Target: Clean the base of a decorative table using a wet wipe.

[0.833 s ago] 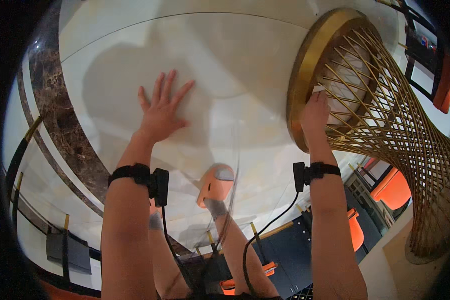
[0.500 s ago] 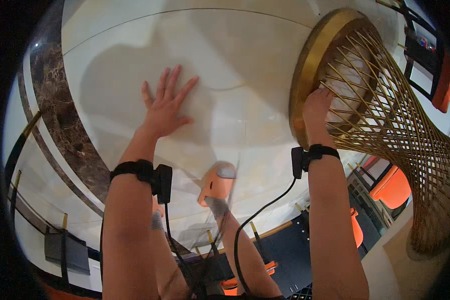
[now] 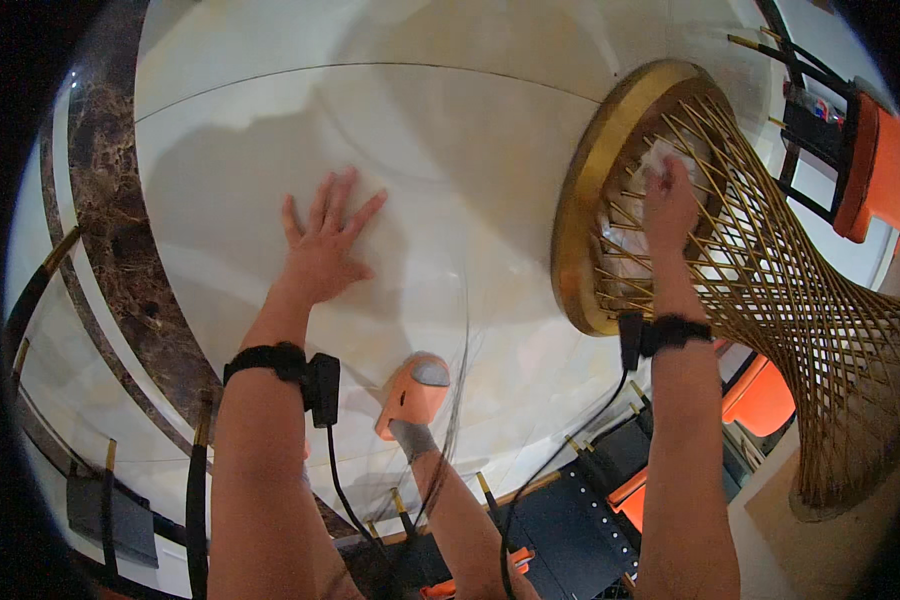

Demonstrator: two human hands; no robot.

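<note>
My left hand [image 3: 324,240] lies flat on the pale glossy floor tiles [image 3: 450,140], its fingers spread and nothing in them. At the right, my right hand [image 3: 672,208] reaches to the wire table base [image 3: 770,240], which has crossed golden rods rising from a round golden ring [image 3: 576,225]. Its fingers are closed on a crumpled white cloth or tissue [image 3: 660,156], pressed close to the rods just inside the ring. Part of the cloth is hidden by the fingers. Each of my wrists carries a black strap with a small cabled box.
Orange chairs with black legs [image 3: 875,165] stand at the far right, and another orange seat [image 3: 760,397] shows behind the base. A dark marble band [image 3: 110,200] runs along the left. My foot in an orange slipper [image 3: 410,398] rests between my arms.
My right hand has moved from the golden ring's edge in to the rods, where the white cloth now shows. The view has shifted slightly; my left hand stays spread on the floor.
</note>
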